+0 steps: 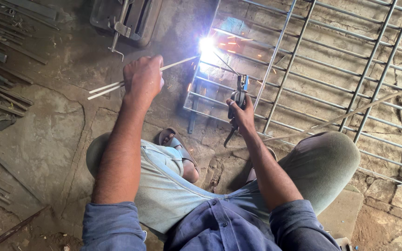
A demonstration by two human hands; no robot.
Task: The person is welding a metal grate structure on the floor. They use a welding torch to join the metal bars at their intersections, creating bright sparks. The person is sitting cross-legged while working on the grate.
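Nearest the camera, the person squats on the dirt floor (52, 139), knees spread, one foot in a sandal (175, 142) between them.

The left hand (143, 79) is closed in a fist around a small bundle of spare welding rods (105, 88), pale and thin, which stick out to both sides of the fist; their far ends point toward the arc. The right hand (244, 116) is closed around the grip of an electrode holder (238, 100), dark with a blue part near its jaw. From the holder a thin electrode (223, 62) runs up and to the left to the welding arc (206, 45), a white glare with orange sparks flying to the right.

The arc sits on the near left corner of a metal grille (331, 65) of thin bars lying flat on the floor, beyond both hands and between them, a little nearer the right one.

Done well, this weld seems to call for a steady right wrist, a short even gap at the electrode tip, and the spare rods kept out of the glare.

Farther off, a grey metal machine (126, 18) sits at the top, and scrap metal strips (1, 79) lie along the left edge.
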